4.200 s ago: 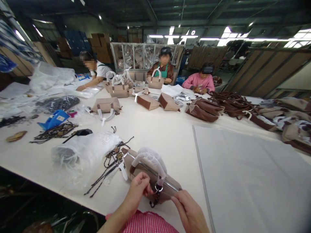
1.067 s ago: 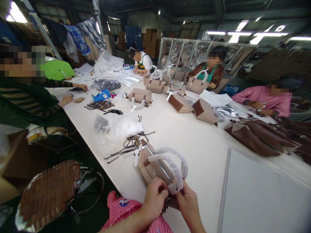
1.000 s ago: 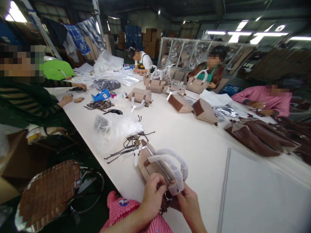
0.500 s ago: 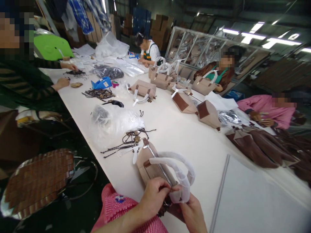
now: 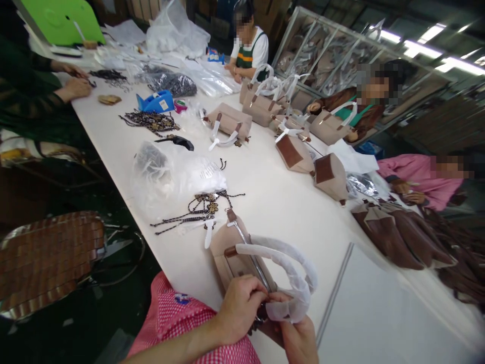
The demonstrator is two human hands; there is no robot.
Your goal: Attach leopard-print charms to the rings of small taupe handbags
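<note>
Handbag (image 5: 237, 253) in beige with brown trim lies on its side at the near edge of a long white table (image 5: 280, 202), its handles (image 5: 288, 263) wrapped in white foam sheet and arching to the right. At the bag's near end, the left hand (image 5: 238, 308) closes thumb and fingers in a narrow pinch on the zipper end of the bag, where a small dark metal fitting hangs. The right hand (image 5: 299, 338) comes up from below, its fingertips pinched tight on the foam-wrapped foot of the handle just beside the left thumb; the two hands touch. A pink checked sleeve (image 5: 182, 323) covers the left arm.

Just beyond the bag lies a bundle of dark braided cords (image 5: 197, 212), and beside these a crumpled clear plastic bag (image 5: 170, 174). Farther up the table sit more beige handbags (image 5: 261, 106), a blue plastic holder (image 5: 156, 102) and a pile of dark brown bags (image 5: 401, 237) on the right. A large grey sheet (image 5: 379, 313) lies flat on the table to the right of the hands. Other people sit working around the far end and the left side of the table.
</note>
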